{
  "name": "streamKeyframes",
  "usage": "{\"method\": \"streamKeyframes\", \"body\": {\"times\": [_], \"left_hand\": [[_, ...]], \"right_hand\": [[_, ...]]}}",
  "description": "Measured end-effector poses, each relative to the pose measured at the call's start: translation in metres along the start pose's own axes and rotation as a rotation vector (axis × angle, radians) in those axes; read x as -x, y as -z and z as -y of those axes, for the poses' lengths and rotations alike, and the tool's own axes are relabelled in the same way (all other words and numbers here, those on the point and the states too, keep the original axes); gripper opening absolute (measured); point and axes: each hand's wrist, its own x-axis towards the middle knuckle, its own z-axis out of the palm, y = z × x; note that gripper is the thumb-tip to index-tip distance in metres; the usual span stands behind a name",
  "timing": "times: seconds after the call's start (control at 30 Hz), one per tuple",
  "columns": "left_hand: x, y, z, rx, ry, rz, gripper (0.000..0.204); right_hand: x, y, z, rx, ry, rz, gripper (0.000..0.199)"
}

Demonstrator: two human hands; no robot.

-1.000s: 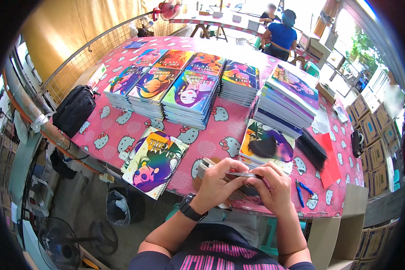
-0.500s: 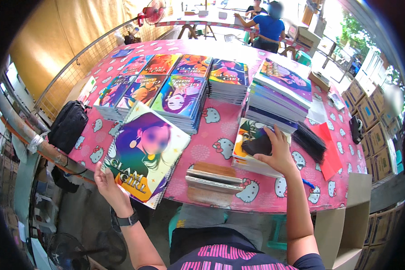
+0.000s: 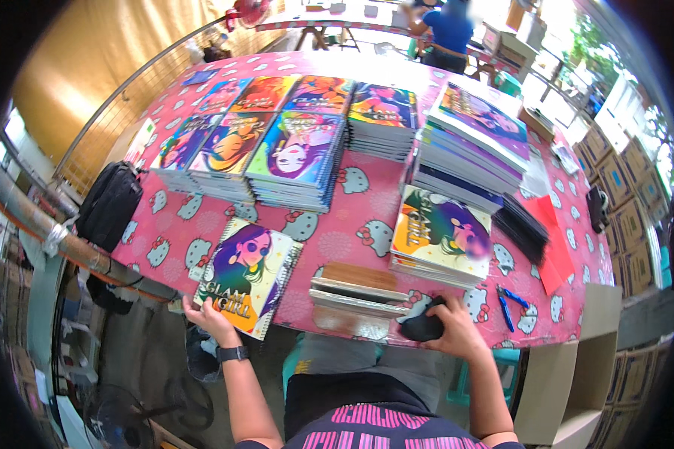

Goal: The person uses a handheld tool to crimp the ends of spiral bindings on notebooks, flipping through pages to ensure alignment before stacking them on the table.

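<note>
Head view: left hand (image 3: 211, 320) grips spiral notebook (image 3: 249, 275) edge; right hand (image 3: 457, 334) closed around black object (image 3: 424, 327).

Bench (image 3: 367, 239) under a pink cartoon-cat cloth, tan curtain wall (image 3: 82, 67) behind a metal rail beyond its left edge, stacked cardboard boxes (image 3: 621, 194) past its right edge, bright daylight at the far end, second trestle table (image 3: 329, 22) there

A strip of bare table (image 3: 352, 224) runs across the middle, between the far row of notebook stacks (image 3: 292, 161) and the things at the near edge. A tall stack (image 3: 464, 142) walls the far right. At the near edge, the flat notebook (image 3: 249, 277), board clamp (image 3: 356, 293) and low stack (image 3: 442, 239) leave narrow gaps, perhaps passable.
</note>
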Motion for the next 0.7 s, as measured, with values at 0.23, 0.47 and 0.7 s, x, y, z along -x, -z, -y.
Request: {"method": "streamKeyframes", "body": {"times": [0.23, 0.47, 0.7], "left_hand": [[-0.006, -0.011, -0.095, -0.419, -0.682, -0.115, 0.052], [0.081, -0.062, -0.163, -0.048, -0.767, 0.391, 0.034], [0.111, -0.082, -0.184, 0.169, -0.695, 0.648, 0.031]], "right_hand": [[0.006, -0.004, -0.003, 0.115, 0.087, -0.329, 0.058], [-0.055, 0.019, -0.083, -0.143, -0.467, -0.91, 0.039], [-0.03, 0.052, -0.105, -0.236, -0.431, -0.83, 0.035]]}}
